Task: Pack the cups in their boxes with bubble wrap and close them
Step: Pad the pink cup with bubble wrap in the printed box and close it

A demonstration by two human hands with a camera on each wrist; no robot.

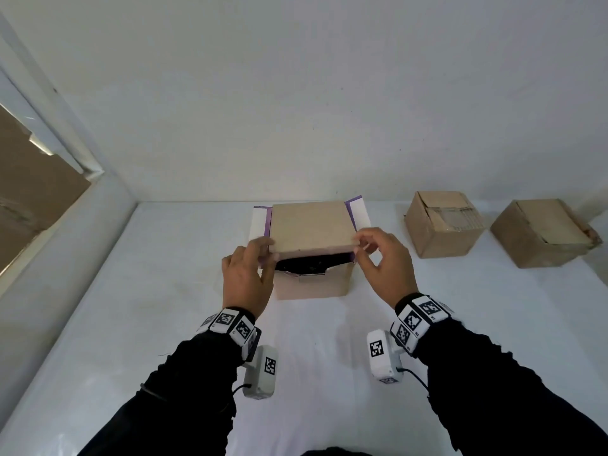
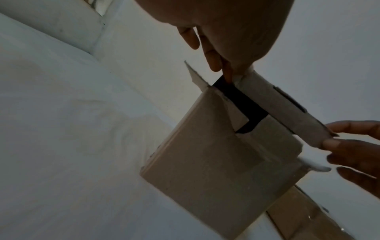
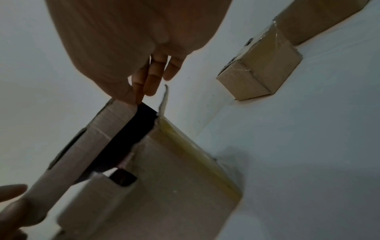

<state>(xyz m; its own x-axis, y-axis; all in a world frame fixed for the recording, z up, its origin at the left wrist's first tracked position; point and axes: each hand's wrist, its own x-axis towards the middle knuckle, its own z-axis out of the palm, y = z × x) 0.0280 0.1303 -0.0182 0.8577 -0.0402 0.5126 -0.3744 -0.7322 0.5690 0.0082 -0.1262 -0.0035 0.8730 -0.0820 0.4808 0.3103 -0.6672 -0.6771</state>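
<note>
A small brown cardboard box (image 1: 312, 281) stands mid-table near the back wall. Its lid flap (image 1: 311, 227) is folded down almost flat, leaving a dark gap (image 1: 312, 260) at the front. White side flaps with purple edges (image 1: 358, 212) stick out left and right. My left hand (image 1: 255, 258) pinches the lid's front left corner. My right hand (image 1: 368, 245) pinches the front right corner. In the wrist views, the lid's front lip (image 2: 287, 110) (image 3: 82, 146) hangs over the dark opening. The inside is too dark to show a cup or wrap.
Two closed brown boxes stand at the back right, one (image 1: 442, 225) nearer the middle, the other (image 1: 543, 233) near the right edge. The table is covered by a white sheet (image 1: 164, 324). A window frame (image 1: 49, 139) runs along the left.
</note>
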